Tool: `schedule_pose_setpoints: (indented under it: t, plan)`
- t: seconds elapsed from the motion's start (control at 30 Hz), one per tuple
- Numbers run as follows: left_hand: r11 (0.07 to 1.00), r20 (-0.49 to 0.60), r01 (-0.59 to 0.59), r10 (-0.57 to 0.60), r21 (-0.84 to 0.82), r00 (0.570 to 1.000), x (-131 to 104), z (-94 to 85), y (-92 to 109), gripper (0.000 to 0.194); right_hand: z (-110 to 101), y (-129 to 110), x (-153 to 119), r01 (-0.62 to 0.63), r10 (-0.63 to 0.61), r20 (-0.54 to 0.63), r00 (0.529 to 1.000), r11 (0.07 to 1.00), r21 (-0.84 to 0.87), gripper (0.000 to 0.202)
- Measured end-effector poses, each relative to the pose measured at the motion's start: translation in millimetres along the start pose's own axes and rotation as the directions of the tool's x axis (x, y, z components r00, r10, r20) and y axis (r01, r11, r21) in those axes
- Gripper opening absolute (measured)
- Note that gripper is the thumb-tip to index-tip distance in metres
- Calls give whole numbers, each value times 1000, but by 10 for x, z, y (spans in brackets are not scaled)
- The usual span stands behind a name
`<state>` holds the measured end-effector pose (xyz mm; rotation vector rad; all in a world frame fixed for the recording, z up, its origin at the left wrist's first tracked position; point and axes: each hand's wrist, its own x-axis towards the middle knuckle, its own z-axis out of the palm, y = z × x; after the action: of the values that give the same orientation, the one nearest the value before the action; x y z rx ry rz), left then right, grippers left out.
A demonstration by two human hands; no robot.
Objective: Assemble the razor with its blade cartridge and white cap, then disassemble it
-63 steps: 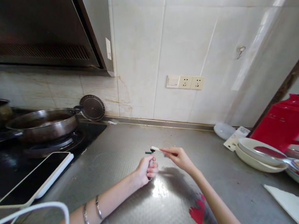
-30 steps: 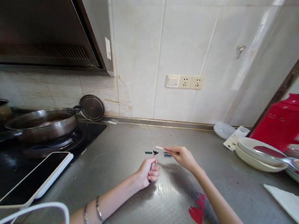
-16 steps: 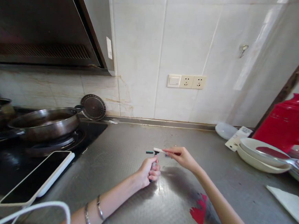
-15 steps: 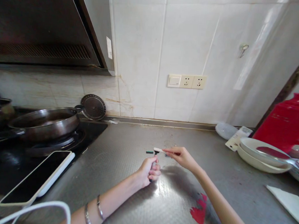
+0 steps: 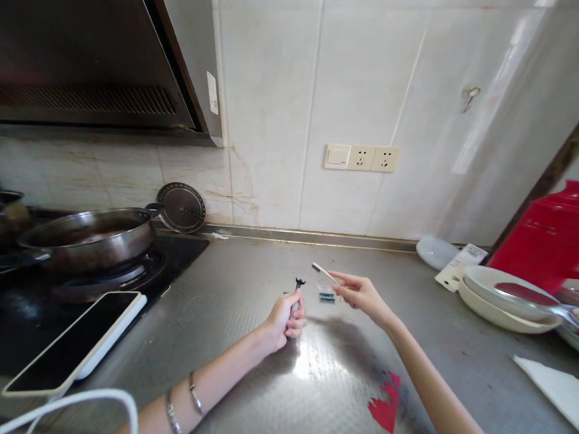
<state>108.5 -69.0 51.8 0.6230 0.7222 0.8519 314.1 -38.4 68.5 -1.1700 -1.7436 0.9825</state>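
Observation:
My left hand (image 5: 285, 322) is closed around a dark razor handle (image 5: 294, 304), which stands roughly upright with a small black forked top (image 5: 300, 283) above the fist. A little to the right, the fingers of my right hand (image 5: 361, 293) pinch a slim white razor head (image 5: 326, 273) with a dark part at its far end. The head and the handle are apart. Beneath the right fingertips a small clear case with teal strips (image 5: 327, 295) lies on the metal counter (image 5: 255, 274).
At the left, a pan (image 5: 92, 235) sits on the black stove, and a phone (image 5: 76, 344) lies near its edge with a white cable (image 5: 105, 395). Stacked dishes (image 5: 507, 314) and a red jug (image 5: 554, 231) stand at the right. A red patch (image 5: 385, 406) marks the counter.
The razor head has come off the top of the handle. My right hand has lifted it up and to the right, uncovering the clear case. My left hand has moved slightly left.

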Motion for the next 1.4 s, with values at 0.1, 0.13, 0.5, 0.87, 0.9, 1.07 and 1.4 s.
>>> schedule_pose_setpoints:
  t: [0.1, 0.13, 0.5, 0.87, 0.9, 1.07, 1.4]
  plan:
    - [998, 9, -65, 65, 19, 998, 1, -15, 47, 27, 22, 20, 19, -2, 3, -48, 999, 1000, 29, 59]
    - [996, 10, -87, 87, 23, 996, 1, -21, 59, 28, 34, 25, 26, -2, 4, -57, 998, 1000, 29, 56]
    - [979, 41, -202, 201, 6, 979, 44, -122, 161, 29, 147, -31, 12, -120, 38, -251, 967, 938, -324, 44]
    - [972, 79, -235, 234, -1, 969, -3, -106, 183, 28, 506, -167, -98, -276, 131, -247, 960, 575, -770, 45]
    - [972, 84, -235, 235, 0, 968, -6, -103, 183, 28, 554, -184, -107, -273, 144, -233, 962, 557, -784, 42]
    - [972, 101, -237, 235, 3, 967, -8, -95, 169, 28, 711, -205, -128, -254, 184, -185, 965, 504, -826, 37]
    - [976, 100, -218, 214, 25, 972, -12, -78, 150, 27, 865, -175, -77, -272, 229, -185, 956, 450, -851, 38]
